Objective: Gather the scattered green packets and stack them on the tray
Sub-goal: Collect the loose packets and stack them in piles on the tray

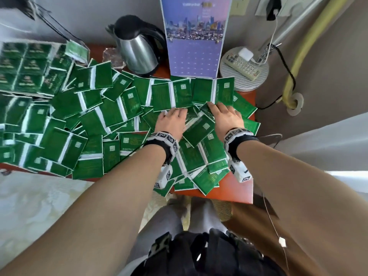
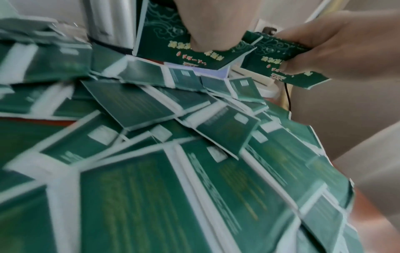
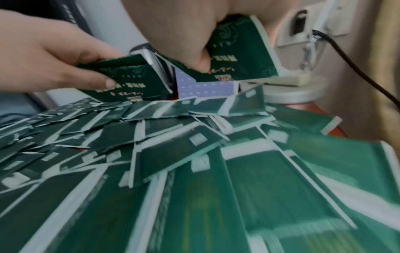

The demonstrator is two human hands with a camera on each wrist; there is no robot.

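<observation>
On the tray (image 1: 12, 56), green packets (image 1: 23, 66); each hand holds one.

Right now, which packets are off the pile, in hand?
Two: left hand grips one packet, right hand grips another. Both are lifted, printed fronts showing.

tray: not seen | table (image 1: 239, 188) mostly buried by packets (image 1: 111, 116) | wrist views blurred

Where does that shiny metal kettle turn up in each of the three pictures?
Head: kettle stands top centre, left of the calendar.
Left wrist: only its steel body shows, top left, behind the packets.
Right wrist: a blurred sliver, probably the kettle, between the hands.
Shared landmark: the lilac calendar.
</observation>
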